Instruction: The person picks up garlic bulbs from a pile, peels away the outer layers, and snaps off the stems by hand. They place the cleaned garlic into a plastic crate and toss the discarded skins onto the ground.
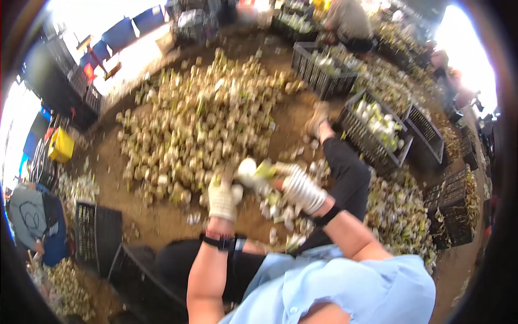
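Note:
My right hand (303, 189), in a white striped knit glove, is closed around the green stem end of a pale bulb (248, 168), which looks like garlic or an onion. The bulb points left toward my left hand (222, 200), also gloved, with its fingers curled close beside it. Blur hides what the left fingers hold. Past both hands spreads a large heap of unpeeled bulbs (199, 119) with brownish skins and short green stems. White peelings and bulbs (283, 210) lie on the ground below my hands.
A black crate (372, 151) of cleaned white bulbs stands beyond my outstretched leg, with another crate (324, 81) farther back. Black crates (97, 237) stand at my left. Peelings (399, 210) cover the ground at right. Other people (348, 24) sit nearby; a yellow container (61, 144) is at left.

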The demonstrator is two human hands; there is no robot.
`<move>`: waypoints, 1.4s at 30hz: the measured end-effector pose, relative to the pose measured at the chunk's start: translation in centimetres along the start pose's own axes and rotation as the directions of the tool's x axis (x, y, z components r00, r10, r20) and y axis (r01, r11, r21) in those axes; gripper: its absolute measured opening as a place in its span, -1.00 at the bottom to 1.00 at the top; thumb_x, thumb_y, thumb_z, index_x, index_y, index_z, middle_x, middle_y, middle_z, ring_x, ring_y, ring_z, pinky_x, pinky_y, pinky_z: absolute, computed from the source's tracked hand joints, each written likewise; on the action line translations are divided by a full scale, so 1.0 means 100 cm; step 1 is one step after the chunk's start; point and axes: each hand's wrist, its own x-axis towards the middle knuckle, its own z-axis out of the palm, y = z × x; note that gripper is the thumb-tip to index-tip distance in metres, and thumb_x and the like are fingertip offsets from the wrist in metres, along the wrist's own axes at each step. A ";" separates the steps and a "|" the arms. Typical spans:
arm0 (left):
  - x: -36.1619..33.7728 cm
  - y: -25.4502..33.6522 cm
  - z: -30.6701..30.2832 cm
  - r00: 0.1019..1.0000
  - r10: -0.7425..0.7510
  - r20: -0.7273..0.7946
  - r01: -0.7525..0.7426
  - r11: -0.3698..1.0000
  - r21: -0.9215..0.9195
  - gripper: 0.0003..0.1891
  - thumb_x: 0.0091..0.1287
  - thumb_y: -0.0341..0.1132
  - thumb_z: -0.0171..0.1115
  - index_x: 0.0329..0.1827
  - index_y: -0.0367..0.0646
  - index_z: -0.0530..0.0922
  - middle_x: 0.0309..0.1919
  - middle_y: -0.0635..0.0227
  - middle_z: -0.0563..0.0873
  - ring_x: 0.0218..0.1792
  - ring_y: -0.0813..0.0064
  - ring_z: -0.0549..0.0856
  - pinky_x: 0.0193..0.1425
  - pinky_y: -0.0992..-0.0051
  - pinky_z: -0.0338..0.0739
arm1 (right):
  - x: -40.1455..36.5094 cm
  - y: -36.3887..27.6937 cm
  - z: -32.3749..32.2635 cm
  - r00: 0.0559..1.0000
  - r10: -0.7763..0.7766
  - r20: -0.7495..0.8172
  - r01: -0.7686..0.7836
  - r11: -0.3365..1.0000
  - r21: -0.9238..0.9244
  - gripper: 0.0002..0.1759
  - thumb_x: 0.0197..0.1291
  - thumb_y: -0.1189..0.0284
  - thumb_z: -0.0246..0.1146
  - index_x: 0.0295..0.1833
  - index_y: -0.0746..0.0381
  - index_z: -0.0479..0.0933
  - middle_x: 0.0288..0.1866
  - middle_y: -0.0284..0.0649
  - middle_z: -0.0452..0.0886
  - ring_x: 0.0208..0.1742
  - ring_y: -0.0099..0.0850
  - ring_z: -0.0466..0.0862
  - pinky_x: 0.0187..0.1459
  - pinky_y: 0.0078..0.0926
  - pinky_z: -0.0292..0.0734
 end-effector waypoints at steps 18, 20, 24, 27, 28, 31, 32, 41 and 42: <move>-0.024 -0.007 0.021 0.788 0.534 0.305 -0.559 0.413 0.719 -0.81 0.42 -0.43 0.27 0.03 -0.20 0.52 -0.24 0.24 0.73 -0.27 0.43 0.71 -0.14 0.46 0.62 | 0.028 -0.002 0.019 0.794 -0.570 0.210 0.300 0.068 -0.951 -0.69 0.17 0.43 0.27 0.03 0.30 0.57 -0.21 -0.07 0.65 -0.16 -0.12 0.67 -0.14 -0.22 0.60; -0.024 -0.009 0.020 0.800 0.500 0.331 -0.548 0.386 0.742 -0.81 0.39 -0.49 0.25 0.03 -0.24 0.52 -0.21 0.12 0.76 -0.22 0.28 0.76 -0.13 0.42 0.63 | 0.027 0.001 0.021 0.838 -0.499 0.220 0.232 -0.039 -0.972 -0.66 0.13 0.51 0.21 0.04 0.34 0.58 -0.18 -0.02 0.67 -0.15 -0.09 0.68 -0.10 -0.25 0.60; -0.028 -0.010 0.023 0.807 0.473 0.354 -0.547 0.373 0.749 -0.83 0.37 -0.50 0.26 -0.01 -0.24 0.55 -0.23 0.11 0.74 -0.24 0.23 0.76 -0.13 0.39 0.64 | 0.033 0.004 0.012 0.858 -0.482 0.180 0.186 -0.035 -0.982 -0.77 0.12 0.51 0.22 -0.09 0.30 0.59 -0.26 -0.05 0.64 -0.21 -0.10 0.66 -0.13 -0.24 0.59; -0.024 -0.008 0.016 0.823 0.430 0.372 -0.544 0.405 0.734 -0.83 0.34 -0.55 0.27 -0.03 -0.23 0.58 -0.20 0.13 0.73 -0.21 0.25 0.75 -0.08 0.40 0.63 | 0.045 0.015 -0.023 0.783 -0.619 0.063 0.229 0.193 -0.954 -0.86 0.15 0.45 0.26 -0.21 0.28 0.55 -0.30 -0.07 0.63 -0.25 -0.10 0.66 -0.18 -0.26 0.59; -0.019 -0.007 0.011 0.728 0.470 0.499 -0.666 0.314 0.676 -0.80 0.32 -0.58 0.28 -0.02 -0.22 0.58 -0.18 0.13 0.72 -0.18 0.25 0.74 -0.05 0.40 0.62 | 0.048 0.019 -0.040 0.790 -0.612 0.024 0.202 0.222 -0.954 -0.83 0.14 0.47 0.29 -0.20 0.32 0.54 -0.30 0.00 0.62 -0.24 -0.01 0.64 -0.15 -0.19 0.58; -0.019 -0.010 0.007 0.659 0.479 0.580 -0.747 0.326 0.580 -0.73 0.26 -0.64 0.31 -0.01 -0.20 0.58 -0.13 0.19 0.70 -0.11 0.30 0.72 0.01 0.42 0.60 | 0.052 0.056 -0.094 0.974 -0.216 -0.062 -0.020 0.194 -0.981 -0.79 0.14 0.42 0.31 -0.18 0.33 0.56 -0.29 0.03 0.65 -0.22 0.01 0.65 -0.14 -0.13 0.57; -0.019 -0.010 0.006 0.708 0.465 0.531 -0.705 0.422 0.570 -0.73 0.27 -0.63 0.32 -0.01 -0.19 0.57 -0.15 0.23 0.70 -0.12 0.37 0.71 0.00 0.45 0.59 | 0.045 0.058 -0.106 0.998 -0.047 -0.035 -0.029 0.112 -0.993 -0.82 0.16 0.44 0.27 -0.17 0.32 0.56 -0.26 0.04 0.66 -0.19 0.00 0.67 -0.13 -0.14 0.58; -0.019 -0.015 0.040 0.874 0.319 0.367 -0.486 0.578 0.656 -0.87 0.42 -0.49 0.27 -0.03 -0.23 0.55 -0.24 0.38 0.70 -0.24 0.62 0.63 -0.07 0.59 0.55 | -0.001 -0.024 -0.045 0.968 -0.247 0.033 0.162 0.522 -0.837 -0.62 0.29 0.42 0.22 0.20 0.29 0.51 -0.06 0.04 0.68 -0.02 0.00 0.67 -0.01 -0.18 0.59; -0.018 -0.016 0.044 0.861 0.351 0.367 -0.503 0.486 0.715 -0.86 0.41 -0.44 0.29 -0.04 -0.24 0.56 -0.28 0.30 0.73 -0.28 0.58 0.66 -0.13 0.55 0.58 | -0.004 -0.021 -0.036 0.948 -0.316 0.019 0.164 0.440 -0.883 -0.63 0.26 0.41 0.25 0.15 0.28 0.53 -0.12 0.02 0.67 -0.08 0.00 0.66 -0.06 -0.15 0.58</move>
